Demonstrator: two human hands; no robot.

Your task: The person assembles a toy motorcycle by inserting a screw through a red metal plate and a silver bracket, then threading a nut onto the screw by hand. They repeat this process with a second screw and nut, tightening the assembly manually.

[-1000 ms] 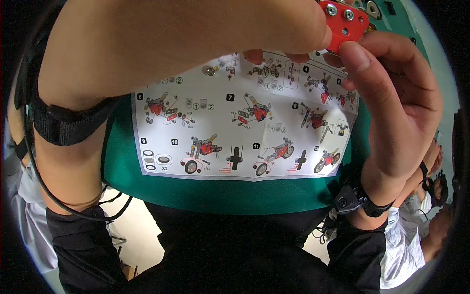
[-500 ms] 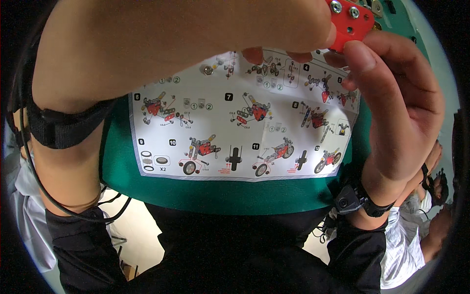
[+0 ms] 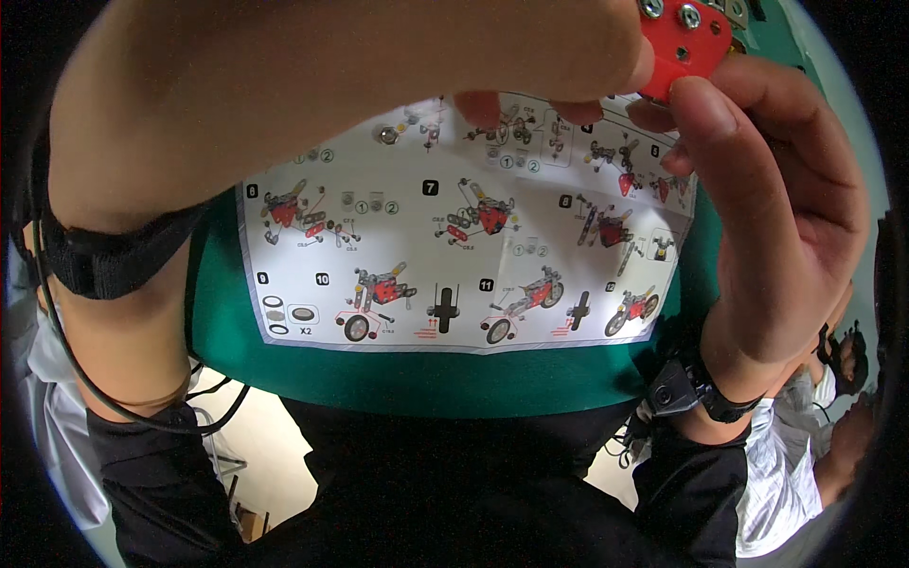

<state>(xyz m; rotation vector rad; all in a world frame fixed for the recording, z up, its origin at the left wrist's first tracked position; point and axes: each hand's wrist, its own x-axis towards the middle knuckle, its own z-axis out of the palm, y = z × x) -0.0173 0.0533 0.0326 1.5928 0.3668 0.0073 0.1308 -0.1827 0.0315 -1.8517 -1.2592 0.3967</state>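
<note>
A red plate (image 3: 684, 59) with holes and silver bolts or nuts is held up at the top right, its top cut off by the picture's rim. My left hand (image 3: 559, 47) reaches across from the left and grips the plate's left side; most of its fingers are hidden. On the lower right edge, my right hand (image 3: 781, 180) pinches the plate between thumb and fingers. Beneath both hands lies a printed instruction sheet (image 3: 379, 241) with pictures of a toy motorbike being assembled. A small metal nut (image 3: 386, 134) rests on the sheet beside my left forearm.
The sheet lies on a green tabletop (image 3: 417, 383). Metal parts (image 3: 734, 13) sit beyond the red plate. A small camera (image 3: 674, 390) is strapped to my right wrist. A black cable (image 3: 71, 364) hangs along my left arm. Another person's white sleeve (image 3: 781, 483) shows at the right.
The red plate sits slightly farther right in the picture, still between both hands. The sheet appears shifted slightly left with the view.
</note>
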